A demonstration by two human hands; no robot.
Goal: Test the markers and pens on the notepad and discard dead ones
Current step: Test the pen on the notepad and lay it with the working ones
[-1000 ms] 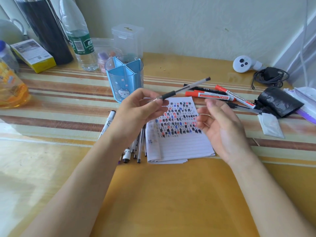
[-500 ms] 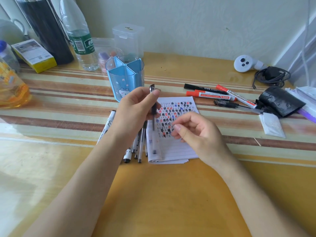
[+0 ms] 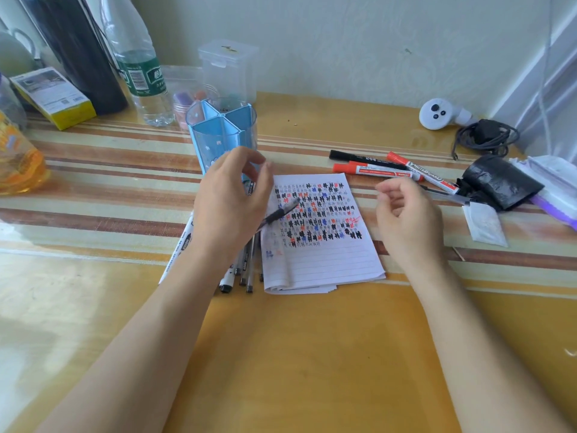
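A lined notepad [image 3: 321, 260] full of black, red and blue test marks lies in the middle of the table. My left hand [image 3: 231, 201] hovers over its left edge with loosely bent fingers and grips nothing. A black pen [image 3: 281, 212] lies slanted just below that hand, its tip over the marks. More pens [image 3: 246, 270] and a white marker [image 3: 176, 251] lie left of the pad, partly under my forearm. My right hand [image 3: 406, 217] is raised right of the pad, loosely curled and empty. A black marker [image 3: 359, 157] and two red markers [image 3: 374, 170] lie behind it.
A blue pen holder [image 3: 221, 135] stands behind my left hand. A water bottle [image 3: 140, 67], a yellow box [image 3: 53, 98] and clear containers [image 3: 228, 70] line the back left. At right sit a black bag [image 3: 499, 185], a coiled cable [image 3: 484, 139] and a white controller [image 3: 437, 114].
My left hand swung the black pen down and let go of it; it now lies by the pad's left edge. My right hand moved off the pad to the right.
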